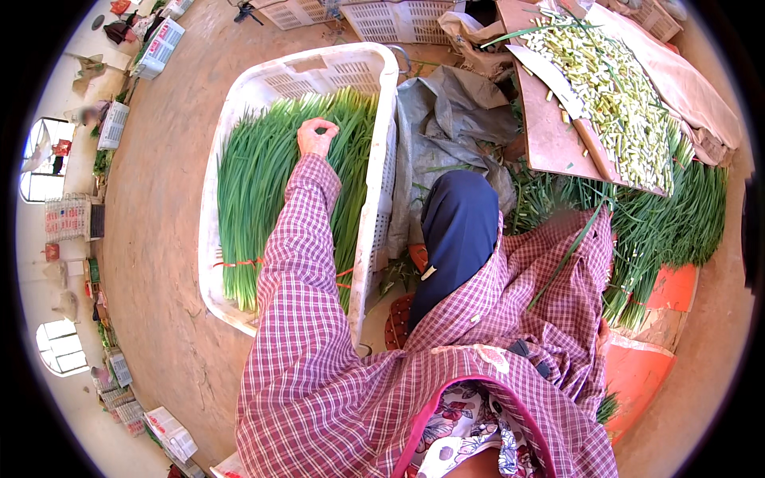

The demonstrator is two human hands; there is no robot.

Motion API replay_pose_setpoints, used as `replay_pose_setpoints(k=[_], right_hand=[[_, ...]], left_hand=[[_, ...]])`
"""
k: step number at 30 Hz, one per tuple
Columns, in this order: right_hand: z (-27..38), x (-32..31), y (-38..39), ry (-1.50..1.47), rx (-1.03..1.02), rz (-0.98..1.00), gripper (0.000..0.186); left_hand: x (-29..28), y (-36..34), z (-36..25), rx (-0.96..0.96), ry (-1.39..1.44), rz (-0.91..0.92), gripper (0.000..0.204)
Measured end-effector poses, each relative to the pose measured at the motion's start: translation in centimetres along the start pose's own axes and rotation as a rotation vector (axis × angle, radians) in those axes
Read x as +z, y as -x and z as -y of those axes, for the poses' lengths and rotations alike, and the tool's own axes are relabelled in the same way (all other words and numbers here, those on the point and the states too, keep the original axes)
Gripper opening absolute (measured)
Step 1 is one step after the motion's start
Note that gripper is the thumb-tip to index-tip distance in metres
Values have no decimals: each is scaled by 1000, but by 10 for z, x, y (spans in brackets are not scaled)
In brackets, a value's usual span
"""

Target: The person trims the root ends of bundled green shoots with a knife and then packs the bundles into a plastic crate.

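Observation:
My left hand (317,135), fingers curled with the tips together, rests on long green chives (247,199) packed in a white plastic crate (369,239); whatever it pinches is too small to make out. Red ties (237,263) cross the bundles. My right hand is hidden among the folds of my checked sleeve at the right. A board (546,151) at upper right carries chopped pale stems (617,111) and a wooden-handled knife (594,147) lying along its left side. Loose chive bunches (677,223) lie below the board.
A crumpled grey sack (438,119) lies between crate and board, beside my dark-clad knee (454,231). More crates (390,17) stand at the back. Orange sheets (637,382) lie at right, and a pink cloth (693,103) is beside the board. Crates (111,123) line the left wall.

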State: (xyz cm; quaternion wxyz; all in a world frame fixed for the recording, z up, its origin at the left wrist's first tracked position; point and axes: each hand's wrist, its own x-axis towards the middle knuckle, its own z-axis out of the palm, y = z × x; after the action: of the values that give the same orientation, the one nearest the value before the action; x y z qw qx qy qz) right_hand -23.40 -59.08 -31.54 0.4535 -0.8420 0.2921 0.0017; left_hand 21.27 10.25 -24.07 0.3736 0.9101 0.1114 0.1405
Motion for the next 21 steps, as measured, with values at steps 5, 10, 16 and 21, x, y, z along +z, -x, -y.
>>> replay_pose_setpoints(k=[5, 10, 16, 21], right_hand=[[5, 6, -4, -68, -16, 45, 23], [-9, 6, -8, -167, 13, 19, 26], [-8, 8, -9, -52, -12, 13, 27], [-5, 13, -10, -31, -9, 3, 27]], left_hand=[[-7, -4, 12, -67, 256, -79, 14], [-5, -9, 12, -143, 544, -3, 12], [-6, -12, 2, -130, 611, -9, 10], [-15, -13, -18, 141, 187, -236, 10]])
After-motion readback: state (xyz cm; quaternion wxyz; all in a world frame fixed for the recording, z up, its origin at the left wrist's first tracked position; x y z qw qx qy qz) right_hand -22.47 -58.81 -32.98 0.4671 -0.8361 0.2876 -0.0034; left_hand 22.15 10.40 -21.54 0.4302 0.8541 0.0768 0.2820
